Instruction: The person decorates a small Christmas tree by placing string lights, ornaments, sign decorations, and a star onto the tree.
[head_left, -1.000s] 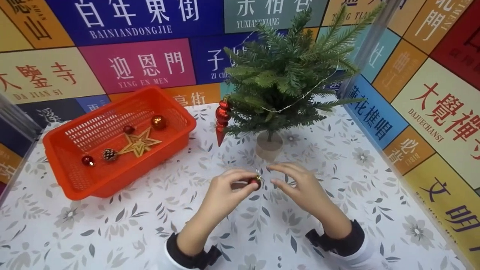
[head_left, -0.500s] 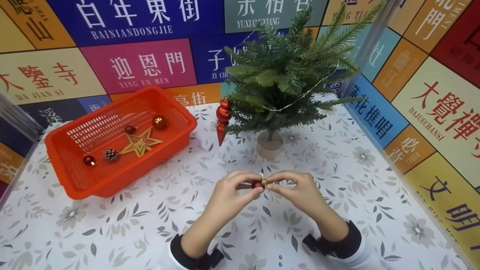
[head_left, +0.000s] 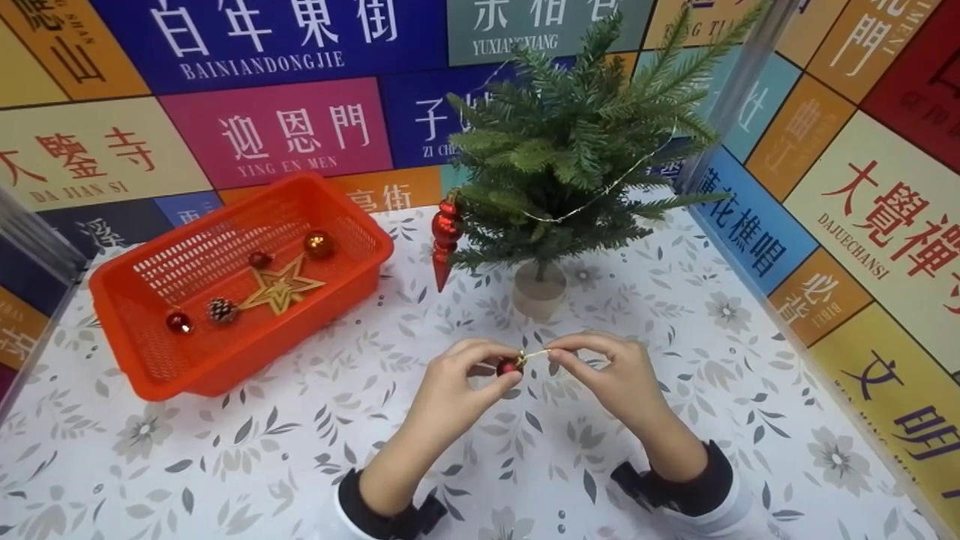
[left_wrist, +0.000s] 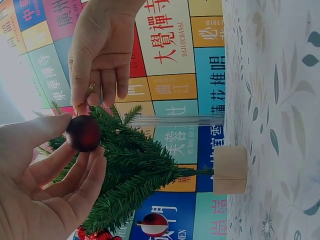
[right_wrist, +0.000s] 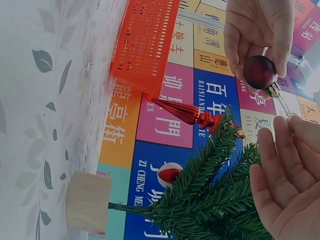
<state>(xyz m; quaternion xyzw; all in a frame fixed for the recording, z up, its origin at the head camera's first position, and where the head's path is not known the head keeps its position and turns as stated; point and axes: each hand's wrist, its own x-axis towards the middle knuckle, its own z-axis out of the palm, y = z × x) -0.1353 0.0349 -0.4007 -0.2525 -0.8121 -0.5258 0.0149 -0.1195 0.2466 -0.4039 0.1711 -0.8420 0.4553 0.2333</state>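
A small dark red bauble [head_left: 508, 367] is held between the thumb and fingers of my left hand [head_left: 455, 386]. Its gold cap and hanging string [head_left: 537, 352] point to the right. My right hand [head_left: 621, 379] pinches the far end of that string, which is stretched between the two hands. In the right wrist view the round bauble [right_wrist: 260, 72] shows with its cap towards the right fingertips. Just beyond both hands stands a small green Christmas tree [head_left: 577, 142] in a round wooden base [head_left: 538, 292]. A long red finial-shaped ornament [head_left: 445, 240] hangs from its left side.
An orange-red plastic basket [head_left: 225, 375] stands at the left, holding a gold star [head_left: 283, 286], a pinecone [head_left: 222, 310] and several baubles. A red-and-white bauble [right_wrist: 170, 174] hangs on the tree. Walls with printed signs border the leaf-patterned tablecloth [head_left: 247, 465].
The right hand came in to the bauble's cap, took hold of the string and drew it out to the right. The left hand kept hold of the bauble, nearly in place.
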